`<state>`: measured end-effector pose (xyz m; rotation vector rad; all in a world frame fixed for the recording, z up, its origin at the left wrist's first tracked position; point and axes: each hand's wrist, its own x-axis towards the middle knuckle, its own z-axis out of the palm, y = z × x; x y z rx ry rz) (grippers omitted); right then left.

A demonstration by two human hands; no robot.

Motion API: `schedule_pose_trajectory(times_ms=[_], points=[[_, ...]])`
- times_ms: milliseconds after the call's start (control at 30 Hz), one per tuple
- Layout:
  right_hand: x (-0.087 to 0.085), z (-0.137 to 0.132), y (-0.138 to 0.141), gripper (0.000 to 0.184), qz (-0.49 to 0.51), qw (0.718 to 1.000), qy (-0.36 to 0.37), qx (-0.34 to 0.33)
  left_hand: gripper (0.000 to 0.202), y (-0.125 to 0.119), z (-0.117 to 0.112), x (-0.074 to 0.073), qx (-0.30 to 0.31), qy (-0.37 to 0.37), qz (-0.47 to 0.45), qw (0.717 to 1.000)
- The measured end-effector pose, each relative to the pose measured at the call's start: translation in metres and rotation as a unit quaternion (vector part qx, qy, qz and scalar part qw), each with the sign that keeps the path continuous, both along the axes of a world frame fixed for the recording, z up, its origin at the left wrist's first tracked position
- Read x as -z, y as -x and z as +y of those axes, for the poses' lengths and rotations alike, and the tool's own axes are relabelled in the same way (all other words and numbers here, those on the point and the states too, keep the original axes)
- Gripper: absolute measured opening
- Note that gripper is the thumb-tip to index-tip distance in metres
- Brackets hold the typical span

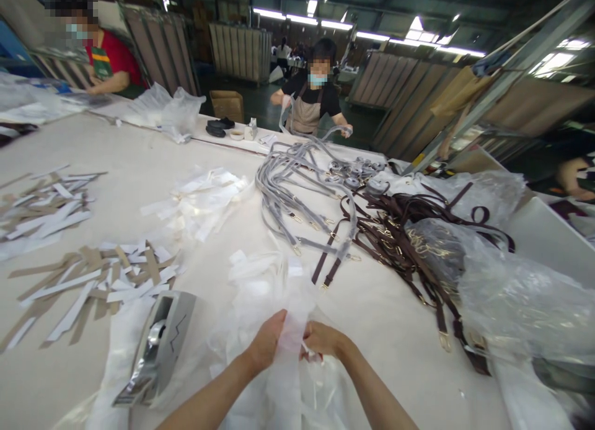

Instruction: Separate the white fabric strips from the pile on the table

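Low in the middle, my left hand is closed on the left side of a translucent white sheet, which looks like thin plastic or tissue. My right hand is curled shut at the sheet's right edge. A whitish bit and a small red spot show under its fingers; what it holds is too unclear to name. More crumpled white sheets lie beyond and under both hands. A grey tape dispenser stands to the left of my left forearm.
White and brown strips lie in piles on the left. Grey straps and dark brown straps with gold clips spread ahead and right, beside clear plastic bags. Across the table, a person holds a grey strap; another person works far left.
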<state>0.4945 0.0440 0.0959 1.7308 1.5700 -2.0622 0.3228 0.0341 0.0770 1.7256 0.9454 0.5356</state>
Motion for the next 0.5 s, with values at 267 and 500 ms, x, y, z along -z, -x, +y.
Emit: schedule_pose_trajectory(times_ms=[267,500], points=[[0.001,-0.009,-0.009,0.017,0.084,0.993,0.056,0.058,0.023,0.014,0.006,0.009,0.066,-0.052,0.067,0.994],[0.017,-0.006,-0.003,0.030,0.049,0.996,-0.028,0.071,0.042,0.002,-0.005,-0.002,0.011,-0.021,-0.044,0.999]])
